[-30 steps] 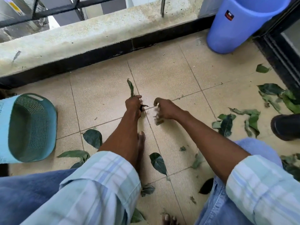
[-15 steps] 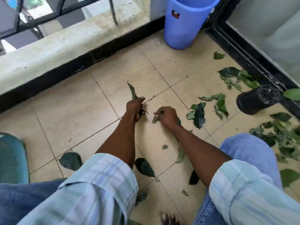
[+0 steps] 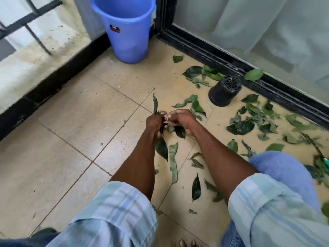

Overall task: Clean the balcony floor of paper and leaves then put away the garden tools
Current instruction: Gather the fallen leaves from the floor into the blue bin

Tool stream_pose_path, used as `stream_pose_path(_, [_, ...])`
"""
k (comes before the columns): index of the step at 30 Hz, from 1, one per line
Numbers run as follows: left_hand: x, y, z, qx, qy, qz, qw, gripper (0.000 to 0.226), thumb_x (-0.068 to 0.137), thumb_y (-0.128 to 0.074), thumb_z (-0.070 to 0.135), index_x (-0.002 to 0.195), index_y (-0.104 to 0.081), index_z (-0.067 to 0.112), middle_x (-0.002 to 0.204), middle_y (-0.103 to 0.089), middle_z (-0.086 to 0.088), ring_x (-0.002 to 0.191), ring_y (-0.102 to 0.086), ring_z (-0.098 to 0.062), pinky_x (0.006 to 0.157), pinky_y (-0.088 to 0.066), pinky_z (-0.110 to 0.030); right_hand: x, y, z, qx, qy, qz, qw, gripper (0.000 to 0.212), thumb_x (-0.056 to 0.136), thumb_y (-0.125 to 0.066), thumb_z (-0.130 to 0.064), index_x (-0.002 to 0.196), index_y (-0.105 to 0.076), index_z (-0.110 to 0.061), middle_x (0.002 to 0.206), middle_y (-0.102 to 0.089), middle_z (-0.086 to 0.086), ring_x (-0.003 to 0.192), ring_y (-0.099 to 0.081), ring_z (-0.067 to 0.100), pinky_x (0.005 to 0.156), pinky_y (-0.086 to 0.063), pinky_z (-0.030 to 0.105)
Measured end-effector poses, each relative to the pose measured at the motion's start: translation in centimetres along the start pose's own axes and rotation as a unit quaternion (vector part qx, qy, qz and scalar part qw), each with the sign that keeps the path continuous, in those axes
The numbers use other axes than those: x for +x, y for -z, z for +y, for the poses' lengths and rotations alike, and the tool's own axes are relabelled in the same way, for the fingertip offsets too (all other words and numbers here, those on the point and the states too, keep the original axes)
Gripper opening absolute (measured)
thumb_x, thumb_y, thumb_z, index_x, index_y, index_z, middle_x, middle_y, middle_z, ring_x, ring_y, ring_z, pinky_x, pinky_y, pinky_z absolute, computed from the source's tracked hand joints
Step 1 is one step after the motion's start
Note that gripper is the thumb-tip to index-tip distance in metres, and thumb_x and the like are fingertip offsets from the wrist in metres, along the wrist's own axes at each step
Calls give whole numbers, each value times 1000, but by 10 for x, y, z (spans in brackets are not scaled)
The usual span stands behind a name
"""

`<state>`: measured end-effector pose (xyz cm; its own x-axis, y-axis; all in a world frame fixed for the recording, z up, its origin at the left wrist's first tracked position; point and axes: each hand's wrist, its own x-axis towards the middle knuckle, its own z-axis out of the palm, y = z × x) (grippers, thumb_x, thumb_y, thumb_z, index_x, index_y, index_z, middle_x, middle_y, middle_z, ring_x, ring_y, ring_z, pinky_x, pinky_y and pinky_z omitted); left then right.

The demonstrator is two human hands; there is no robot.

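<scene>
Since the earlier frame the two hands have closed together at frame centre, and the view has swung right, bringing the bucket to upper centre. Left hand: fingers curled round a bunch of leaves, one long leaf standing up out of the fist. Right hand: touching the left, fingers curled on a small pale scrap and dark leaves beneath; what the scrap is cannot be told. Loose leaves: scattered over the tiled floor, densest at centre right and right edge, several more just below the hands. Blue bucket: upright, upper centre, in the corner. Black pot: lying tipped on the floor, upper right, beside the dark door track. Low ledge with railing: upper left. Striped sleeves: rolled, lower frame.
</scene>
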<state>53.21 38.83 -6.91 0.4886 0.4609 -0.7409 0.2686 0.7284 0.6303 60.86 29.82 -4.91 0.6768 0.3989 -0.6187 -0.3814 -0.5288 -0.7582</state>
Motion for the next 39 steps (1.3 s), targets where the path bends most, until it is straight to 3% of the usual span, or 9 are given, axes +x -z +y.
stream_pose_path(3, [11,-4,-4,-7,3,16,1000,27,98,-38,-4,93,-63,4,67,-55,-11,49,-50,-20,40,-46,-22,13,27,12,-201,96,105,969,41,79,-62,7,116,-67,-9,119,-65,10,107,-60,22,78,-45,20])
stream_pose_path(7, [23,-5,-12,-37,25,14,999,32,93,-35,-13,90,-62,4,75,-56,-14,62,-61,-26,61,-60,-34,15,31,53,-447,160,-7,880,64,79,-75,-10,138,-52,-17,146,-40,9,131,-37,30,109,-38,38])
stream_pose_path(13, [17,-18,-21,27,-16,-15,999,31,94,-40,-10,100,-65,8,66,-52,-7,46,-46,-14,41,-41,-23,5,28,89,-481,216,128,840,27,87,-57,-1,113,-66,-2,108,-60,11,102,-56,26,83,-48,29])
stream_pose_path(18, [10,-24,-19,53,-10,-14,998,11,92,-64,10,102,-66,8,47,-51,1,41,-42,-14,39,-39,-21,4,38,68,-84,71,236,965,19,82,-68,2,100,-72,-4,104,-71,12,86,-69,24,76,-57,30])
stream_pose_path(21, [9,-27,-19,77,11,-17,997,20,88,-71,26,93,-66,7,62,-57,-4,48,-48,-16,45,-43,-26,2,42,36,110,27,190,975,17,77,-74,3,90,-68,-7,98,-71,12,82,-70,21,76,-60,36])
stream_pose_path(25, [-2,-38,-19,38,47,-96,994,39,90,-62,50,88,-69,12,69,-71,-5,55,-63,-16,52,-50,-25,-11,20,8,121,41,104,986,11,79,-72,2,85,-67,-5,82,-69,12,66,-63,21,60,-56,32])
stream_pose_path(32, [6,-15,0,-21,14,5,1000,13,92,-55,1,98,-66,-5,64,-67,-12,43,-60,-18,38,-47,-23,-3,14,4,101,29,-48,993,9,81,-71,1,89,-70,-1,82,-70,17,66,-64,20,66,-55,26])
stream_pose_path(35, [8,-5,6,-94,6,23,995,22,91,-42,-13,101,-60,-6,73,-65,-20,51,-66,-25,54,-59,-33,15,15,9,-124,120,128,977,30,85,-58,5,114,-68,-2,119,-66,16,106,-63,24,89,-49,26])
stream_pose_path(39, [12,10,5,-122,-2,17,992,40,91,-29,-18,95,-62,3,92,-59,-20,70,-65,-28,71,-61,-42,27,-2,40,-423,190,36,885,65,86,-52,4,147,-37,-10,154,-25,22,142,-22,36,116,-27,38])
